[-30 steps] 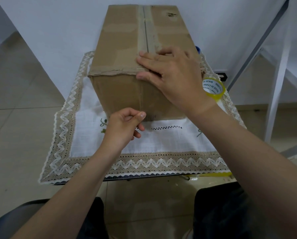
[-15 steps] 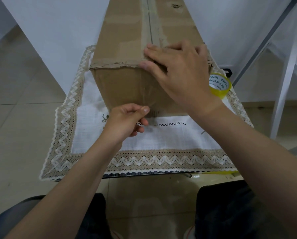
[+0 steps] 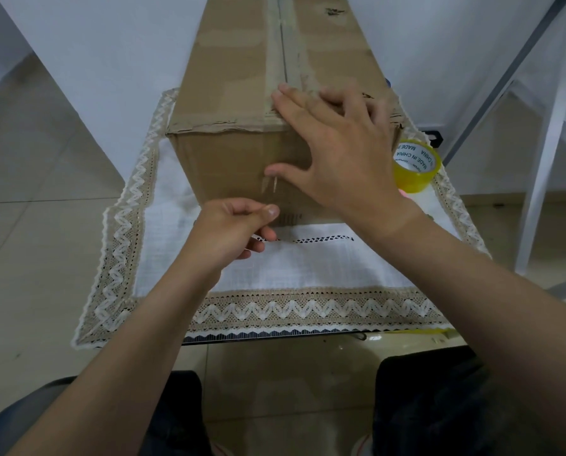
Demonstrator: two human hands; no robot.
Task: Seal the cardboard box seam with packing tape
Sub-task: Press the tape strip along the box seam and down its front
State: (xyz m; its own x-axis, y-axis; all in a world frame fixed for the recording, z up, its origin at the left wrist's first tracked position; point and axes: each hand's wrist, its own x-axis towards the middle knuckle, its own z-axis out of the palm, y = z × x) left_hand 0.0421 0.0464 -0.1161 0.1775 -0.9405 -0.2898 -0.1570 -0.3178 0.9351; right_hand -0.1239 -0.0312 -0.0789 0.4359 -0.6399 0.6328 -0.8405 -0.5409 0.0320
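Observation:
A long brown cardboard box (image 3: 229,77) lies on a small cloth-covered table, its top seam (image 3: 283,44) running away from me under a strip of tape. My right hand (image 3: 337,143) lies flat over the near top edge, fingers on the seam and thumb pressing clear tape onto the front face. My left hand (image 3: 232,228) is below it, thumb and fingers pinched on the free end of the clear tape strip (image 3: 270,187) at the bottom of the front face. A yellow tape roll (image 3: 415,166) stands to the right of the box, partly hidden by my right hand.
The white tablecloth (image 3: 308,268) with a lace zigzag border covers the small table. A white wall rises behind the box. White frame legs (image 3: 544,159) stand to the right. Tiled floor surrounds the table, and my knees are at the bottom.
The view has come closer to the box. My right thumb has dropped from the top edge down onto the front face. My left hand keeps its pinch near the box's bottom.

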